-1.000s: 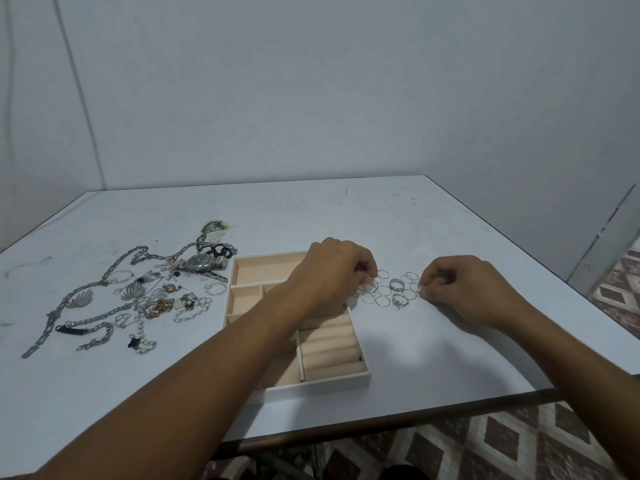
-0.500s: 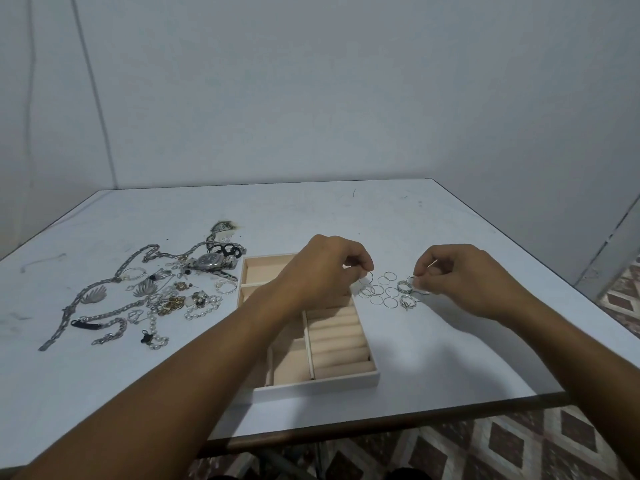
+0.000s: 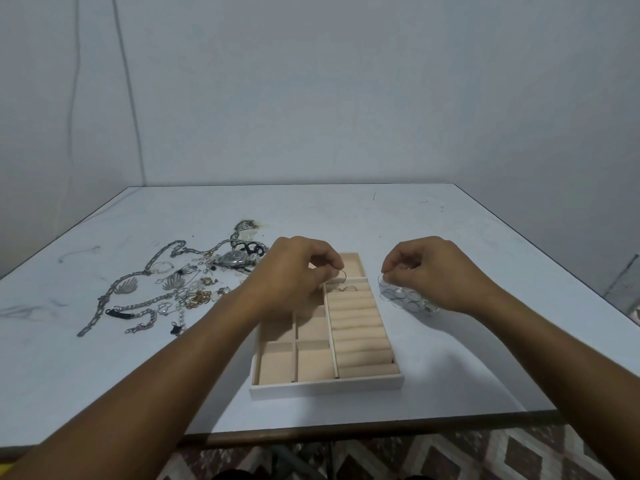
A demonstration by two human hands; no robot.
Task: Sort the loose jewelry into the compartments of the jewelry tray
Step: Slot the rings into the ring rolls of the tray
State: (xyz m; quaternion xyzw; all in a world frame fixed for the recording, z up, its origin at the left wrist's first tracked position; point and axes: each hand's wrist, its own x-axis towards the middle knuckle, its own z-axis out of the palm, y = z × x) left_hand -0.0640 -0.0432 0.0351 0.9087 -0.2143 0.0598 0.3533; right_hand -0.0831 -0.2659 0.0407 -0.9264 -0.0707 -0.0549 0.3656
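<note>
A beige jewelry tray (image 3: 325,388) lies on the white table, with square compartments on its left and padded ring rolls on its right. My left hand (image 3: 294,271) hovers over the tray's far end and pinches a thin silver ring (image 3: 341,276) above the ring rolls. Two rings (image 3: 348,288) sit in the top roll slot. My right hand (image 3: 426,268) pinches another thin ring (image 3: 382,280) just above the cluster of loose rings (image 3: 403,299) to the right of the tray.
A pile of chains, bracelets, earrings and a wristwatch (image 3: 233,259) spreads over the table left of the tray. The table's front edge (image 3: 346,433) runs close below the tray, with patterned floor tiles beyond. A grey wall stands behind.
My left hand has carried a ring from the loose cluster leftward over the tray's ring rolls. My right hand has lifted a ring off the table. The view has shifted.
</note>
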